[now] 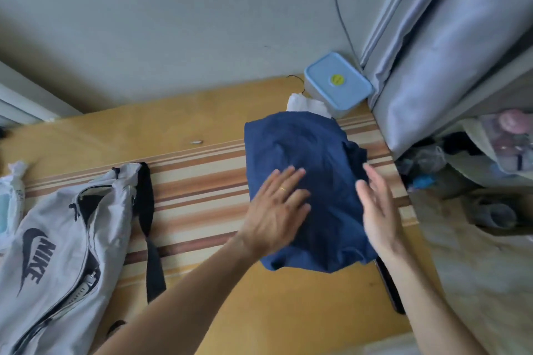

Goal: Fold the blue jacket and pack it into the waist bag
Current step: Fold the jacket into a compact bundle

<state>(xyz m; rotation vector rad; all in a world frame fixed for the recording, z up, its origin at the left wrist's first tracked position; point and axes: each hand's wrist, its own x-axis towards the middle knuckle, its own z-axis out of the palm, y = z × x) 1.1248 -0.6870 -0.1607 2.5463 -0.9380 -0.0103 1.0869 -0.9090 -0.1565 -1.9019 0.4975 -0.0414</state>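
My left hand (pixel 277 207) lies spread flat on the folded dark-blue fabric jacket (pixel 305 190), right hand (pixel 377 207) open at its edge; the unzipped grey waist bag (pixel 57 256) waits well left, nearer my left hand.

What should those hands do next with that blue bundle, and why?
Probably fold it once more. The blue jacket lies as a broad flat bundle under the left hand, the right hand open at its edge. It still looks wide for the zip opening of the grey waist bag lying apart on the table.
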